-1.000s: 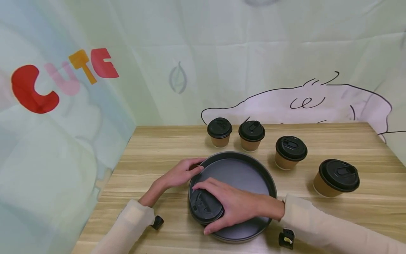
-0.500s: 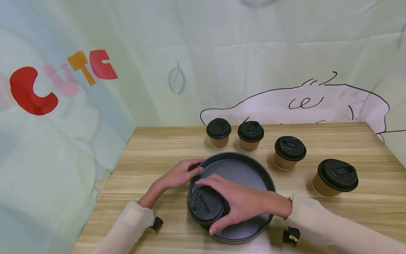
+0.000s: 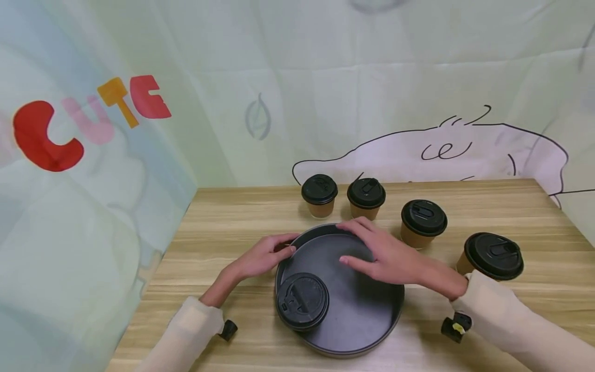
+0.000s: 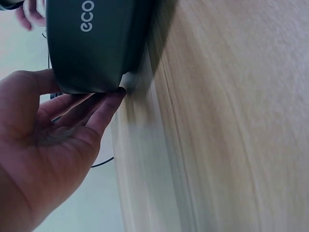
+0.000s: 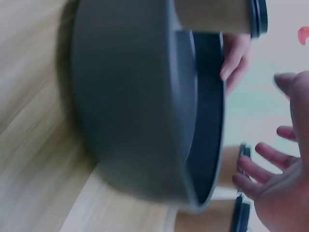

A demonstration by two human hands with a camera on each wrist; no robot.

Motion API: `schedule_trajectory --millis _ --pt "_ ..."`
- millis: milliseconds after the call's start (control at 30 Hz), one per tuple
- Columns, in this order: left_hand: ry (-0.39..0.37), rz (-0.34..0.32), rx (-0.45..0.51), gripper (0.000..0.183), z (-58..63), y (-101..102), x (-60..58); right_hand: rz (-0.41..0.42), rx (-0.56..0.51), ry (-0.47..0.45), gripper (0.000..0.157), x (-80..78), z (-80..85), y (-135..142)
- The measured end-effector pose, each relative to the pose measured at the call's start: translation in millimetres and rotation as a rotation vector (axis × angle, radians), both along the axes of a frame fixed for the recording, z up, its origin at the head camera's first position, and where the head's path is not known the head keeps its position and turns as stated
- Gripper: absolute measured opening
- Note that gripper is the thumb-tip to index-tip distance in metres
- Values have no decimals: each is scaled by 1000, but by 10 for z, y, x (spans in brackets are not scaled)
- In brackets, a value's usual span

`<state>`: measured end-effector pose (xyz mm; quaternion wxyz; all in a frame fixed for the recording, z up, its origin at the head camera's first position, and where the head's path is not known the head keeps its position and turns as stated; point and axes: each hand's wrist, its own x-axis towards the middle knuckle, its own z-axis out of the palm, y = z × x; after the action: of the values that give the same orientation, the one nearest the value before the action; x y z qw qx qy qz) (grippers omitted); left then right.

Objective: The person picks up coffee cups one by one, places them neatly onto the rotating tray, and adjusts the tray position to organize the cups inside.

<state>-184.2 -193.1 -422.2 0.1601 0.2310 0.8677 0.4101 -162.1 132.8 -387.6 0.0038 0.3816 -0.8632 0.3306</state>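
Note:
A round dark grey baking pan rests on the wooden table. One brown paper cup with a black lid stands inside it, at the near left. My left hand grips the pan's left edge, thumb at the rim and fingers along the outside. In the left wrist view, those fingers reach under the pan wall, which bears pale "eco" lettering. Over the far right part of the pan hovers my right hand, fingers spread and holding nothing. The right wrist view shows its fingers apart from the pan.
Several more lidded paper cups stand beyond the pan: one at the back, another beside it, one further right. The rightmost cup is partly covered by my right sleeve. A printed cloth hangs behind the table.
My right hand has let go of the lidded cup in the pan and moved away to the right and back. The left hand keeps its hold on the pan.

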Motion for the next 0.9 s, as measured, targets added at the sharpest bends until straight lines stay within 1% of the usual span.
schedule_trajectory --millis 133,267,433,600,900 --pt "-7 6 6 47 -3 -9 12 -69 41 54 60 -109 -116 108" --pt "-11 4 14 46 -14 -20 16 -95 75 70 58 -188 -219 159" --pt "-18 5 17 46 -5 -24 32 -109 66 60 51 -269 -310 172" --pt "-18 -2 27 46 3 -26 35 -112 47 35 45 -324 -358 184" --pt "-21 -7 33 46 -18 -40 27 -107 61 -37 47 -336 -394 224"
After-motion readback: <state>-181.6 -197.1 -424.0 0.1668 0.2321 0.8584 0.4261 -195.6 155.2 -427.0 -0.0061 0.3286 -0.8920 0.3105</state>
